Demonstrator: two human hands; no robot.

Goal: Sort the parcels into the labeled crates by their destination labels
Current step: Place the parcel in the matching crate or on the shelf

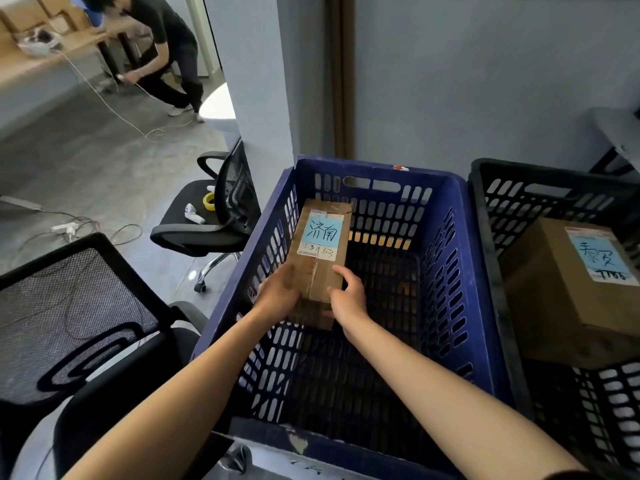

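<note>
1. The left hand grips the near left corner of a cardboard parcel, fingers wrapped round its side.
2. The right hand grips the near right corner of the same parcel, with fingers curled over the top edge.
3. The parcel is a long brown box sealed with clear tape. It sits inside the blue crate, along the left wall, with its far end towards the far left corner. Whether it rests on the crate floor cannot be told.
4. A light blue label on the parcel's top reads 济南 in handwriting, above a white shipping sticker with handwritten digits.
5. Both forearms reach in over the near rim of the blue crate.
6. A black crate stands just beside the blue one on the right, their rims touching or nearly so.
7. In the black crate lies a second parcel, larger, with its own blue handwritten label on a white sticker.
8. Left of the blue crate stands a black office chair. On its seat lie a yellow tape roll and a white controller.
9. A mesh-backed chair fills the near left.
10. In the background, another person bends beside a wooden tabletop, holding a white cable that trails across the floor.
</note>
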